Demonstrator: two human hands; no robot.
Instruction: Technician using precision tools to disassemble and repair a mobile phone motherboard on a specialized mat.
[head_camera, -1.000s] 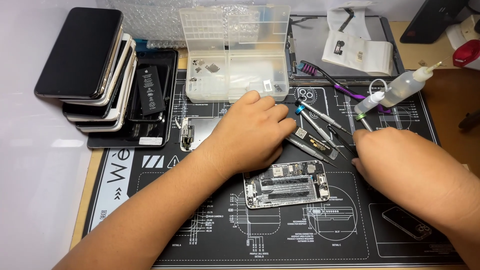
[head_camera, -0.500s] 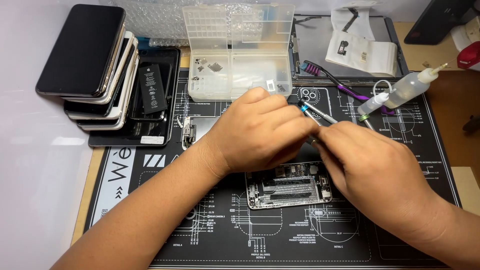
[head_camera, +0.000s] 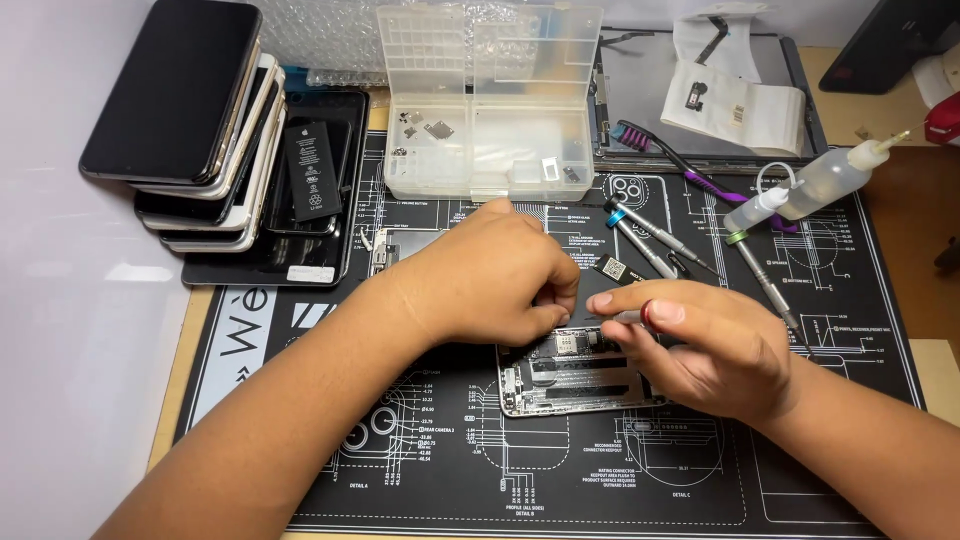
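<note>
Two hands meet over an opened phone (head_camera: 572, 375) lying flat on the black repair mat (head_camera: 420, 470) that covers the tabletop. The left hand (head_camera: 490, 275) rests its curled fingers on the phone's upper edge, its grip clenched on nothing visible. The right hand (head_camera: 705, 345) pinches a red-banded screwdriver (head_camera: 638, 316) just above the phone. Beyond the hands lie two more screwdrivers (head_camera: 650, 235), a clear parts box (head_camera: 485, 105) and a squeeze bottle (head_camera: 830, 178). A stack of phones (head_camera: 195, 120) sits at the mat's far left corner.
</note>
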